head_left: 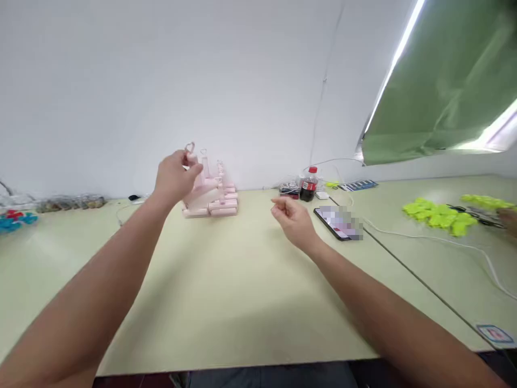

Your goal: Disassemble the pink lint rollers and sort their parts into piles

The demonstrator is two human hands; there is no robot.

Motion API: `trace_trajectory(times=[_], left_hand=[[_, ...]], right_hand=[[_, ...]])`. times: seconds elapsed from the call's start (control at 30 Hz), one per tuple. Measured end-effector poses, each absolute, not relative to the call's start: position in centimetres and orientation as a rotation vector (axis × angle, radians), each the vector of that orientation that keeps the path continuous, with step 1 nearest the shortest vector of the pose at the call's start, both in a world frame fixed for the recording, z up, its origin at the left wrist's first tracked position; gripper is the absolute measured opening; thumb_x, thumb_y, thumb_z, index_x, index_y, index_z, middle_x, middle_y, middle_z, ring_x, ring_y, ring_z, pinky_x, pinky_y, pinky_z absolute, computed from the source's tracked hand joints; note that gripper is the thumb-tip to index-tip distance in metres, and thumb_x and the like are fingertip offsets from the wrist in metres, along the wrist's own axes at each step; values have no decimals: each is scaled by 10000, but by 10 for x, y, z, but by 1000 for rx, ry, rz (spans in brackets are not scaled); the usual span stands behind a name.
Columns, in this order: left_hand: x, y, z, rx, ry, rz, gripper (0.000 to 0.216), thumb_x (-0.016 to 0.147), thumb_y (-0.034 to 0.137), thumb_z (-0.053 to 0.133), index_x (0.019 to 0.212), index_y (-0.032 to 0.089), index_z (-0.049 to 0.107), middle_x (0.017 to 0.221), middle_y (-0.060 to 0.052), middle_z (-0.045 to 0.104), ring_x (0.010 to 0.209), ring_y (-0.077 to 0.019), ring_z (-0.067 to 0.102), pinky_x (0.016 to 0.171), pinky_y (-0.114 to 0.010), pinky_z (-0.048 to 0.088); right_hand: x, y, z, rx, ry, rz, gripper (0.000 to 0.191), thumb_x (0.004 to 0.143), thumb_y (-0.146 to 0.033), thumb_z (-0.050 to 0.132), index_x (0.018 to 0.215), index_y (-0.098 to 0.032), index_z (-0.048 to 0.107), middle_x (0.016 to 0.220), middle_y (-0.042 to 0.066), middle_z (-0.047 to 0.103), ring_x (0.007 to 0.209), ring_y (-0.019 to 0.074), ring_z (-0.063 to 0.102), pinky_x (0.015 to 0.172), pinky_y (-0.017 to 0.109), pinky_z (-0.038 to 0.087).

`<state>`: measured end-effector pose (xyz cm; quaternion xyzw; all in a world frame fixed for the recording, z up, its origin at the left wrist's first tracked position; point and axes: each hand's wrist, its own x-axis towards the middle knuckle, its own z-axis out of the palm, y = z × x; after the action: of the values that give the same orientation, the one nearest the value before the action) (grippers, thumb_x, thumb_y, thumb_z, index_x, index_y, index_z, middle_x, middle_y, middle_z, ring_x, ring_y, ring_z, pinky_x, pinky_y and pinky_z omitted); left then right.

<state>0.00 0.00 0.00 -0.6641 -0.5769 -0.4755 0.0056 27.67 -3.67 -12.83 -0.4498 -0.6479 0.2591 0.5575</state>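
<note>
At the back left of the table, my left hand (177, 175) is closed on a pale pink tube (193, 159) topped by a heart-shaped loop, with thumb and fingers around it. Beside and beneath that hand, more pink tubes are piled; several lie flat in stacked rows (224, 207), and others stand upright with loops on top. My fingers hide part of the pile. My right hand (297, 221) hovers over the table to the right, fingers curled in toward the thumb, and I see nothing in it. A phone (337, 222) lies just right of this hand.
A cola bottle (309, 185) stands by the wall beside a dark box (289, 189). White cable (440, 236) crosses the right side near yellow pieces (438, 214). Another person's hand (508, 218) shows at the right edge. Bagged items (72, 202) and blue-red pieces (16, 220) lie left.
</note>
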Motion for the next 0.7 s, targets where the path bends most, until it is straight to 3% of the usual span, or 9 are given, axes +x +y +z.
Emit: trace_trajectory(times=[0.2,0.27,0.37,0.5,0.7], left_hand=[[30,-24,-48,-2413,-1803,-2142,248,700,347,717,828,164,608,687,-6,637,525,-122,556,499,-249,446],[44,-32,-68,-2447,-1771,-2461,342,672,412,750,851,156,610,702,-16,649,538,-118,559,490,-239,446],[57,-38,-101,-2355,-1690,-2794,456,657,482,769,938,153,626,880,-59,691,596,-115,576,514,-240,461],[65,-39,-140,-2444,-1778,-2697,468,656,526,767,907,139,683,850,-67,689,711,-154,599,596,-255,474],[74,-39,-174,-2774,-2019,-2446,450,656,507,780,901,132,735,873,-82,721,788,-204,624,689,-287,473]], right_hand=[[259,-42,-161,-1073,-1625,922,619,755,-421,715,1300,-205,516,1207,118,611,833,166,596,703,312,506],[258,-45,-167,-962,-1608,1080,589,748,-446,724,1252,-199,543,1146,105,629,832,173,594,654,295,502],[258,-49,-171,-831,-1482,1227,478,734,-458,738,1096,-179,599,955,64,640,799,179,590,591,277,497],[257,-50,-174,-790,-1362,1257,468,686,-437,784,1031,-176,607,917,45,630,754,167,589,578,280,503],[257,-44,-186,-811,-1443,1204,519,720,-454,756,1122,-176,580,991,58,642,697,136,564,564,260,471]])
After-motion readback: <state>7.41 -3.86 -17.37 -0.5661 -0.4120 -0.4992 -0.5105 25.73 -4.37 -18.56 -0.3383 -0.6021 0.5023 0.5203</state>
